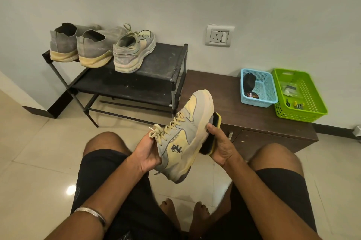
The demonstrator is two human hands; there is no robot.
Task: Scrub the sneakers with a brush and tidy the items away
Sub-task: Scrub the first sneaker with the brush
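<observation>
Floor-tile backdrop; sneaker [183,138] tongue reads "REDTAPE".

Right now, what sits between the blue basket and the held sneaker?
Head view: only bare brown cabinet top lies between the blue basket and the held sneaker. The brush is on the sneaker's right side, lower down.

Head-worn view, forward and downward, close.

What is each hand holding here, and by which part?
The left hand grips the sneaker by its laced top near the tongue. The right hand holds the brush by its yellow back, bristles against the sneaker's side.
</observation>
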